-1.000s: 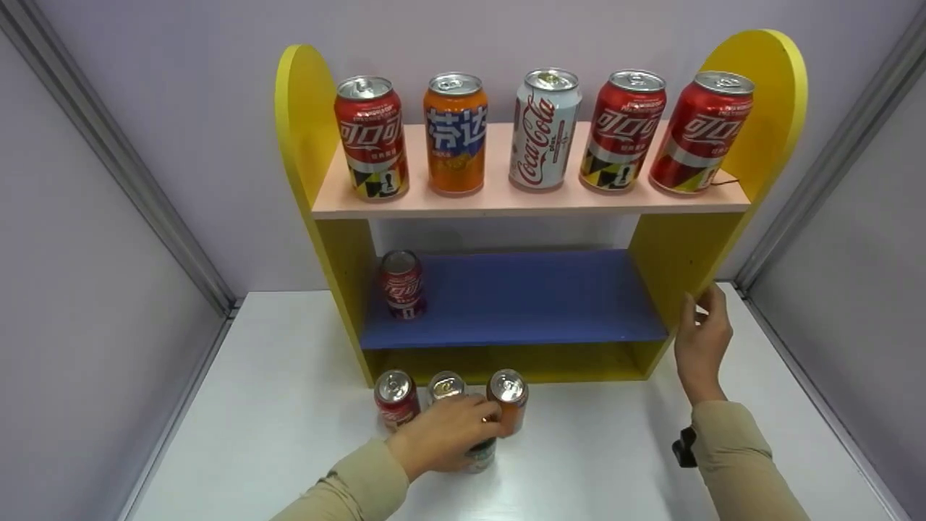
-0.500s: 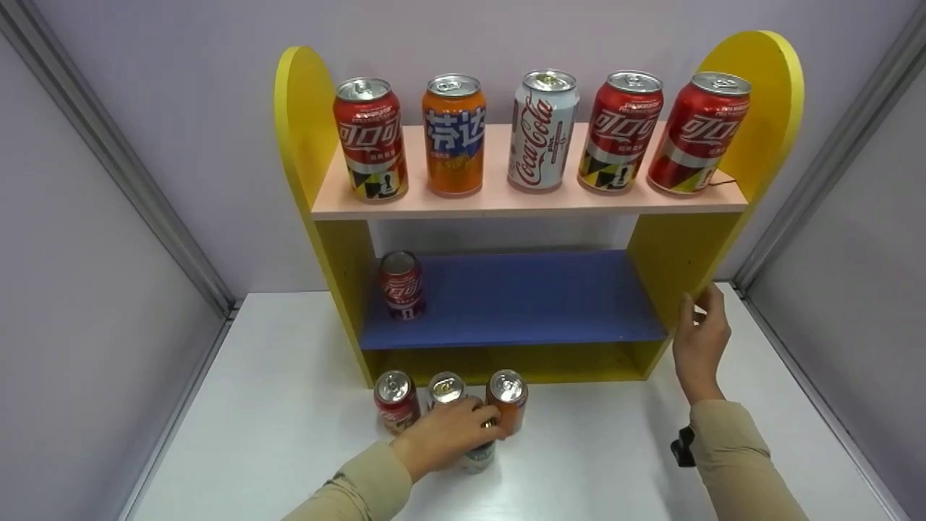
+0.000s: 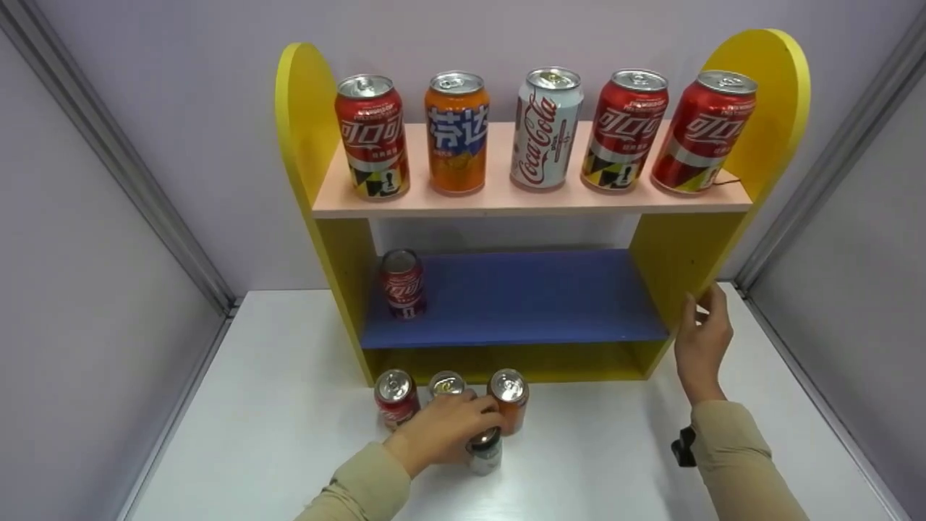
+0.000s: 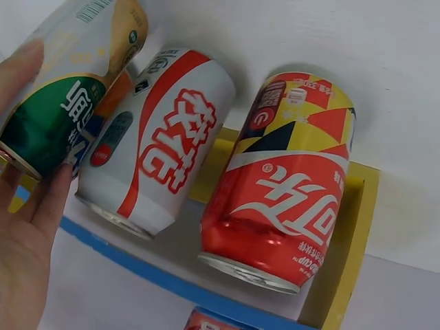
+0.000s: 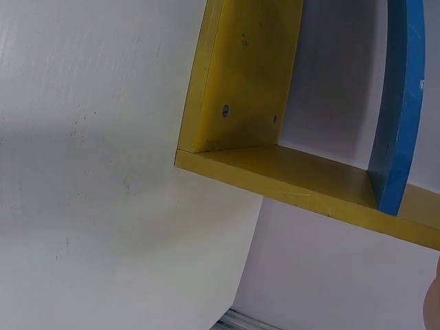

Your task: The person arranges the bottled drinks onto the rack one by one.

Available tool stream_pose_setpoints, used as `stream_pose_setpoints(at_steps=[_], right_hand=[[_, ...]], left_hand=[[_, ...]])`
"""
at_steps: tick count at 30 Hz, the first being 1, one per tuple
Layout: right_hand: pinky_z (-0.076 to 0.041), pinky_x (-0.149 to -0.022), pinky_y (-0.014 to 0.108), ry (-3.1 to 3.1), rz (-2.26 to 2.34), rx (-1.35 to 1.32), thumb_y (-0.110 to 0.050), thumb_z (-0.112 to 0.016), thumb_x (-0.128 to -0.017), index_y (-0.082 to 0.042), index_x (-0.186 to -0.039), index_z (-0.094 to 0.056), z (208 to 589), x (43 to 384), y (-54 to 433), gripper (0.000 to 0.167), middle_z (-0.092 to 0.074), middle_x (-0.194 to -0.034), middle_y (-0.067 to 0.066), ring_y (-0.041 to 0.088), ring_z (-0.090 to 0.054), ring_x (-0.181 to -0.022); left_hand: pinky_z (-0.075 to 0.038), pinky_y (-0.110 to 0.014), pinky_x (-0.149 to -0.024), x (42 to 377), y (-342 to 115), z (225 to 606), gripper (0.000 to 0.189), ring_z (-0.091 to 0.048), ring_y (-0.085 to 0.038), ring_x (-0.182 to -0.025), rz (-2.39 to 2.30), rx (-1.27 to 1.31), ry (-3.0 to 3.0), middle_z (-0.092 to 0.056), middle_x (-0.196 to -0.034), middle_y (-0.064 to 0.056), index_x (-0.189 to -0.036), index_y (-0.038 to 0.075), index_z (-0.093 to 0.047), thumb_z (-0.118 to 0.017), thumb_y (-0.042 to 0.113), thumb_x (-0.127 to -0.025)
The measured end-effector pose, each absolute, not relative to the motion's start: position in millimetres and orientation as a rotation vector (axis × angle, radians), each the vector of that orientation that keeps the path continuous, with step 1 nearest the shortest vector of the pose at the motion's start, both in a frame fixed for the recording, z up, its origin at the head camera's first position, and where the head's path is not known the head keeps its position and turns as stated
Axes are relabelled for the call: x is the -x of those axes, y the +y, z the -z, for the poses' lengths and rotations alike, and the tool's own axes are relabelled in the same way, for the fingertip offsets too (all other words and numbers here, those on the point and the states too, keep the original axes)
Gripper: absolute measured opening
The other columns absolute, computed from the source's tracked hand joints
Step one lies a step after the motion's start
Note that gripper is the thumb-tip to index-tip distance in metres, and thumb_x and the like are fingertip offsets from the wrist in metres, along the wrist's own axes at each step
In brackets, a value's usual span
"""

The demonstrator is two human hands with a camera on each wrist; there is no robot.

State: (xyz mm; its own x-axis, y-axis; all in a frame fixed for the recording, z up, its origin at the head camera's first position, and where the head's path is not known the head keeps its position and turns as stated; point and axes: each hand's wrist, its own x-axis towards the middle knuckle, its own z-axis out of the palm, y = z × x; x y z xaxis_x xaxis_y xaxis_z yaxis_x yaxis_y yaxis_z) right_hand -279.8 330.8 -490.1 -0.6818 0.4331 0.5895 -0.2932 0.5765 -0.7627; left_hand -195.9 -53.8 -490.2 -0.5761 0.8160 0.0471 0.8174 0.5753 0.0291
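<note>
My left hand [image 3: 448, 427] grips a green-and-silver drink can [image 4: 86, 75] near its green top, over the table in front of the shelf unit. Just beyond that hand is a white can with red lettering [image 4: 155, 141], partly covered by it in the head view. A red cola can [image 3: 396, 401] stands to its left and an orange can [image 3: 510, 405] to its right. On the other side, my right hand [image 3: 703, 347] rests against the unit's right side panel [image 3: 684, 268], fingers loosely bent. Only a sliver of fingertip [image 5: 432, 302] shows in the right wrist view.
The unit's pink top shelf [image 3: 499, 206] carries several cans in a row: red ones, an orange one [image 3: 457, 137] and a white one [image 3: 546, 130]. One red can [image 3: 403, 286] stands at the left of the blue middle shelf [image 3: 528, 297]. Grey walls flank the white table [image 3: 579, 463].
The can in my left hand has shifted slightly right, and more of its dark rim and silver body shows below the fingers. My right hand has stayed at the side panel.
</note>
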Motion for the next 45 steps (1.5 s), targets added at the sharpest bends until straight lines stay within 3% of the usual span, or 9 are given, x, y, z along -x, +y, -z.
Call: stream_pose_setpoints(at_steps=[5, 10, 13, 22, 25, 31, 45], right_hand=[[-0.042, -0.081, 0.017, -2.006, -1.161, 0.096, -0.017, -0.051, -0.104, -0.003, -0.139, -0.05, 490.1, 281.2, 330.4, 0.037, -0.061, -0.118, 0.013, 0.001, -0.051, -0.102], [-0.043, -0.08, 0.016, -2.005, -1.164, 0.097, -0.017, -0.051, -0.105, -0.003, -0.138, -0.05, 490.7, 281.9, 330.2, 0.037, -0.061, -0.117, 0.012, 0.001, -0.051, -0.101], [-0.042, -0.081, 0.017, -2.004, -1.16, 0.095, -0.017, -0.051, -0.105, -0.002, -0.138, -0.05, 490.3, 282.6, 330.3, 0.037, -0.061, -0.118, 0.013, 0.001, -0.051, -0.102], [-0.043, -0.08, 0.017, -2.004, -1.152, 0.102, -0.016, -0.051, -0.105, -0.004, -0.139, -0.051, 491.1, 285.4, 330.5, 0.036, -0.061, -0.118, 0.014, 0.004, -0.053, -0.102], [-0.043, -0.08, 0.017, -2.0, -1.149, 0.099, -0.016, -0.051, -0.104, -0.004, -0.139, -0.051, 491.4, 285.1, 330.8, 0.036, -0.061, -0.117, 0.014, 0.004, -0.053, -0.102], [-0.043, -0.079, 0.017, -1.997, -1.165, 0.126, -0.016, -0.051, -0.104, -0.006, -0.139, -0.051, 492.8, 282.2, 330.9, 0.036, -0.061, -0.116, 0.011, 0.001, -0.051, -0.1], [-0.042, -0.078, 0.017, -1.963, -1.144, 0.097, -0.012, -0.053, -0.103, -0.002, -0.137, -0.053, 494.3, 285.0, 331.5, 0.035, -0.063, -0.115, 0.017, 0.0, -0.051, -0.099]], left_hand=[[-0.053, -0.04, -0.091, 197.1, -55.6, 470.7, 0.057, -0.058, -0.019, -0.108, 0.274, 1.359, -2.782, -0.059, -0.121, 0.006, -0.121, 0.03, -0.064, -0.091, 0.034, -0.07], [-0.055, -0.035, -0.085, 197.9, -57.7, 445.3, 0.062, -0.056, -0.016, -0.102, 0.364, 1.333, -2.779, -0.059, -0.117, 0.006, -0.125, 0.028, -0.065, -0.09, 0.04, -0.071], [-0.054, -0.033, -0.084, 200.6, -59.3, 430.6, 0.064, -0.056, -0.016, -0.103, 0.395, 1.335, -2.756, -0.059, -0.118, 0.004, -0.128, 0.025, -0.064, -0.09, 0.037, -0.071], [-0.055, -0.04, -0.082, 222.5, -67.4, 401.0, 0.064, -0.056, -0.02, -0.106, 0.475, 1.188, -2.741, -0.059, -0.123, 0.003, -0.132, 0.023, -0.06, -0.087, 0.024, -0.075], [-0.054, -0.042, -0.088, 235.1, -67.5, 401.1, 0.065, -0.056, -0.024, -0.11, 0.488, 1.106, -2.759, -0.059, -0.127, 0.001, -0.134, 0.022, -0.058, -0.087, 0.027, -0.076], [-0.041, -0.047, -0.108, 259.6, -65.3, 408.1, 0.068, -0.052, -0.03, -0.124, 0.629, 0.902, -2.793, -0.058, -0.133, -0.002, -0.138, 0.02, -0.055, -0.085, 0.033, -0.079], [-0.042, -0.046, -0.105, 287.8, -61.3, 399.3, 0.067, -0.051, -0.034, -0.121, 0.717, 0.781, -2.772, -0.056, -0.135, -0.012, -0.142, 0.017, -0.054, -0.083, 0.027, -0.082]])
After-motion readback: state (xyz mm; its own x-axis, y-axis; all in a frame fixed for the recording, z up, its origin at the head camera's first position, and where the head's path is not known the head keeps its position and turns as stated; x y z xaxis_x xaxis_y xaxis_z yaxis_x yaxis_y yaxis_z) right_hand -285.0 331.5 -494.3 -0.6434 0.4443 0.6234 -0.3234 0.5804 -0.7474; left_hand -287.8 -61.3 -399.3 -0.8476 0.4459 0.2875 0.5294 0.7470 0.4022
